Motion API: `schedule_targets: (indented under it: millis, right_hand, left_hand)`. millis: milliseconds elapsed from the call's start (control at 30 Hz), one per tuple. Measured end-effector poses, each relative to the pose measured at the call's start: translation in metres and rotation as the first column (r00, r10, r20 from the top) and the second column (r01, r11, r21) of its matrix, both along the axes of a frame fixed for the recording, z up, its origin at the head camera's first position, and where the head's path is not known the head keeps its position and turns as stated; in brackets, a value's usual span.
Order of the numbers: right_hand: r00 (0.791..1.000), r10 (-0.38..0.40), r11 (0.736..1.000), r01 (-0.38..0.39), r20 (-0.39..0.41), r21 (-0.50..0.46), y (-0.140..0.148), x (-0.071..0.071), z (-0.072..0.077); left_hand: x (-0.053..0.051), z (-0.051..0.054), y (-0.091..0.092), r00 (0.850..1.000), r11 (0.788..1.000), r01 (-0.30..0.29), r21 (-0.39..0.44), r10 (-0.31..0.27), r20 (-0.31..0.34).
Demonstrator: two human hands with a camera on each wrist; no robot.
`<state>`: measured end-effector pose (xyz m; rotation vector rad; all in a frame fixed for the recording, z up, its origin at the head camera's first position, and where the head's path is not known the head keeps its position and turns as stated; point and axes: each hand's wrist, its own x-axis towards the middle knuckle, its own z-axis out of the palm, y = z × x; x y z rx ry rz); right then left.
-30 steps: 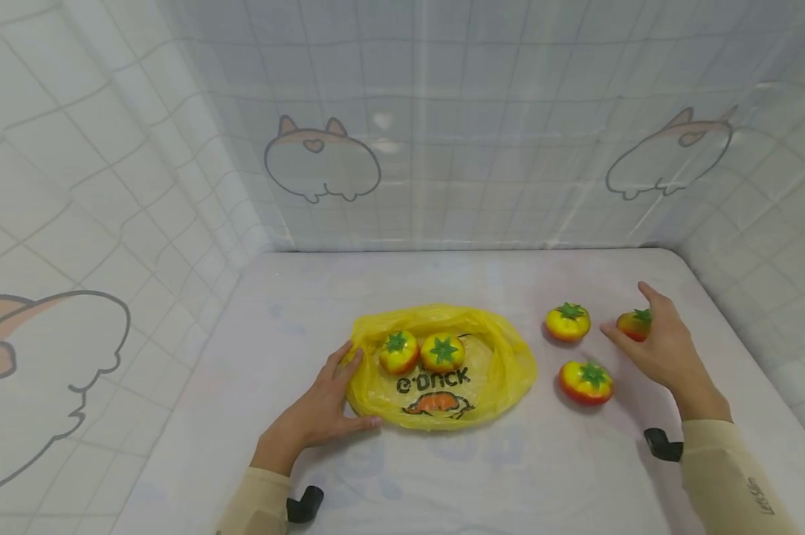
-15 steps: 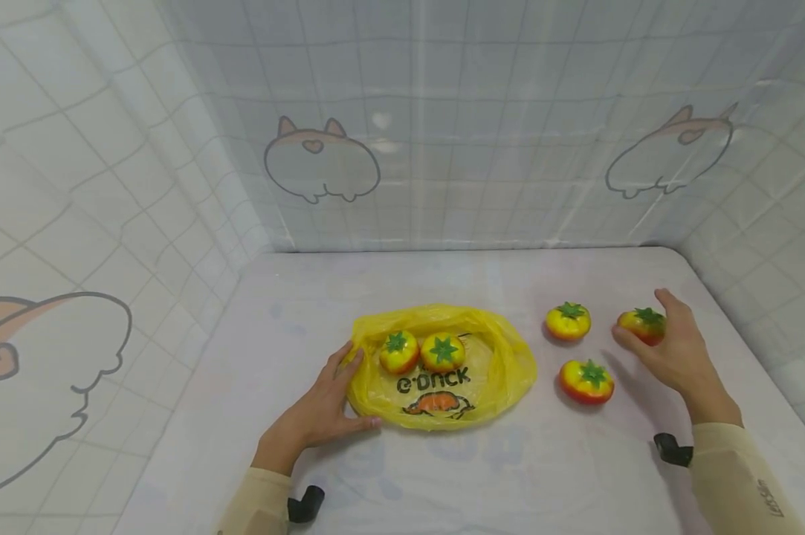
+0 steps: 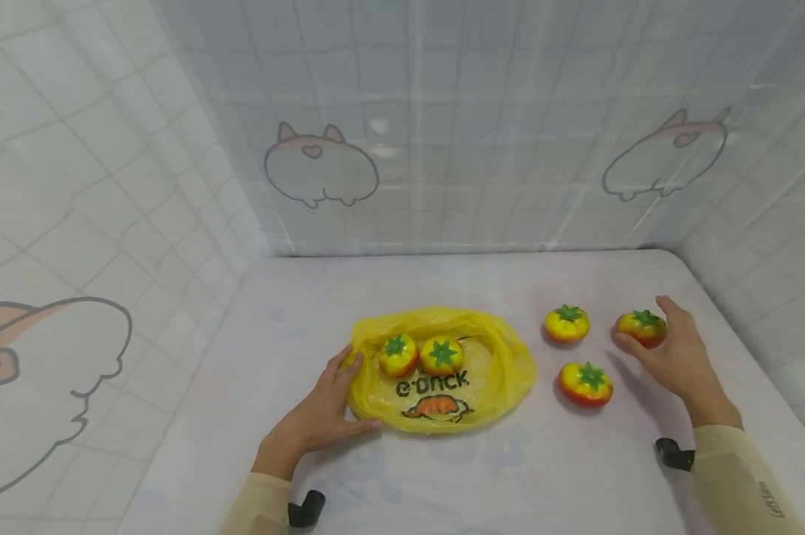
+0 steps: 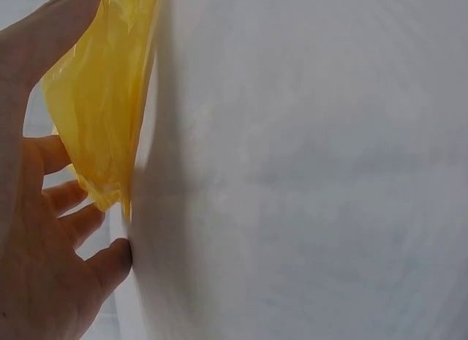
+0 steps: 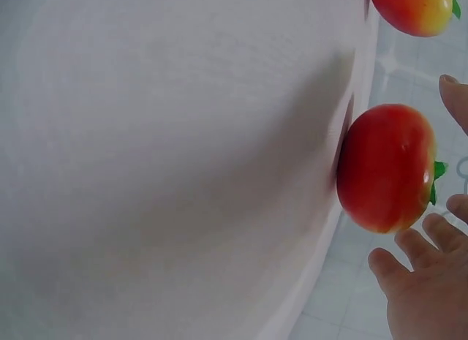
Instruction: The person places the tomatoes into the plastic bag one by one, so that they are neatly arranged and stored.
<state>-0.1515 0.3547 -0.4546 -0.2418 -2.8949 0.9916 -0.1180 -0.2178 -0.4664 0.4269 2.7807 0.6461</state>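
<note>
A yellow plastic bag (image 3: 502, 405) lies spread on the table with two yellow-red tomatoes inside, a left tomato (image 3: 398, 356) and a right tomato (image 3: 442, 355). My left hand (image 3: 322, 416) rests against the bag's left edge, thumb and fingers spread; the left wrist view shows the bag's yellow film (image 4: 102, 99) between them. At the far right, my right hand (image 3: 676, 357) reaches around a tomato (image 3: 641, 328) standing on the table. In the right wrist view its thumb stands apart from the tomato (image 5: 387, 168), while the fingertips are close to its other side; contact is unclear.
Two more tomatoes lie between the bag and my right hand: a back tomato (image 3: 566, 324) and a front tomato (image 3: 586, 385). A white cloth covers the table (image 3: 496, 490). Tile-patterned curtains (image 3: 469, 148) enclose the back and sides.
My right hand has shifted slightly right and towards me around the far-right tomato, leaving more of the tomato visible. My left hand has stayed at the bag.
</note>
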Motion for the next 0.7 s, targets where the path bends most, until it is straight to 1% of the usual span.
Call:
schedule_targets:
  millis: [267,433,700]
  right_hand:
    - [1.000,0.006,1.000,-0.006,0.005,0.012,0.0006,-0.0022,-0.0015]
    - [0.999,-0.004,1.000,0.003,0.034,0.022,0.0008,-0.0044,-0.0024]
    - [0.996,-0.028,0.999,0.024,0.090,0.045,0.0041,-0.0058,-0.0006]
  left_hand:
    - [0.0028,-0.0014,-0.0024,1.000,1.000,-0.005,0.002,0.005,0.002]
    - [0.0033,-0.0007,-0.0022,1.000,1.000,-0.007,0.000,0.007,-0.006]
    - [-0.0003,-0.0010,-0.0013,1.000,1.000,0.004,0.011,-0.004,-0.019]
